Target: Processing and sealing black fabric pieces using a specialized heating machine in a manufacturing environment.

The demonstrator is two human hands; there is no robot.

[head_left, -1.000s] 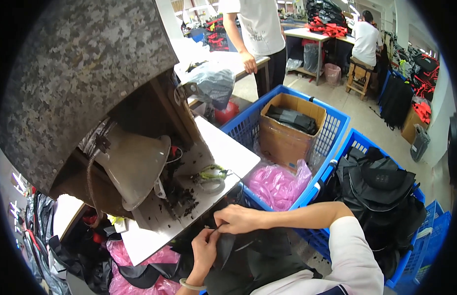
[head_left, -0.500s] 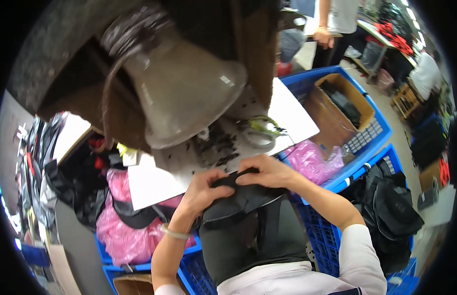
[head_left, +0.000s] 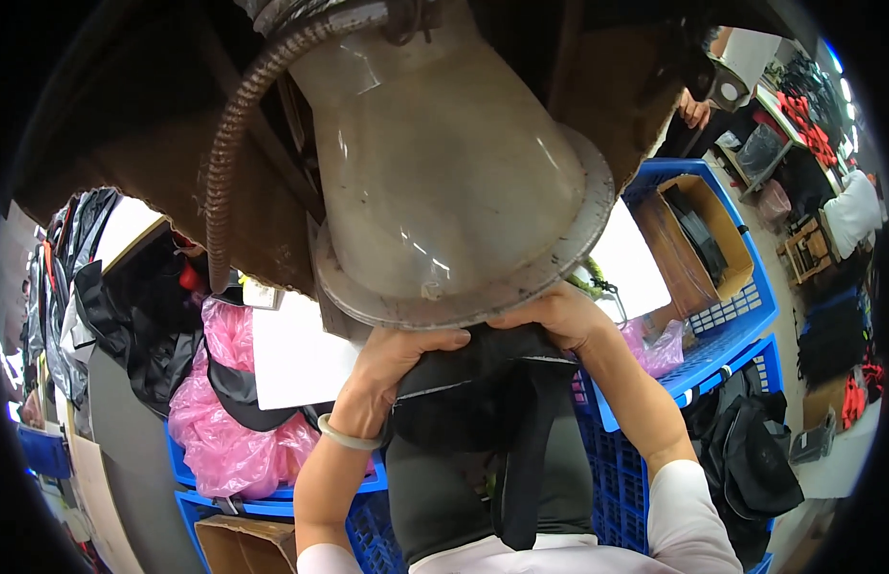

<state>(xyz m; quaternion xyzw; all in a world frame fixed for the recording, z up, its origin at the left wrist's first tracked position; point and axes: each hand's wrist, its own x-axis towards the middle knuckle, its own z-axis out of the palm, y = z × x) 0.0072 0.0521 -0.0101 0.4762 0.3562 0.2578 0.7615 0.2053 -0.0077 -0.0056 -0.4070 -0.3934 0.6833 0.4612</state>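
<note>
Below the grey hood, our left hand and right hand are grasping the black cloth by its upper edge; we are judging it light, soft and limp, best held at both ends of that edge.

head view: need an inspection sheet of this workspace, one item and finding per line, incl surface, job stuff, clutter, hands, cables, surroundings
surface: white tabletop, its middle hidden by a pale flared hood
job's things: black fabric piece with a pale edge, below the hood's rim
clutter: pink plastic bunched at left, a dark cloth against it
hands: left hand and right hand both grip the fabric; some fingers hidden
cables: ribbed flexible tube curves down left of the hood; contents cannot be told
surroundings: blue basket holding a cardboard box at right; another person's hand upper right
</note>
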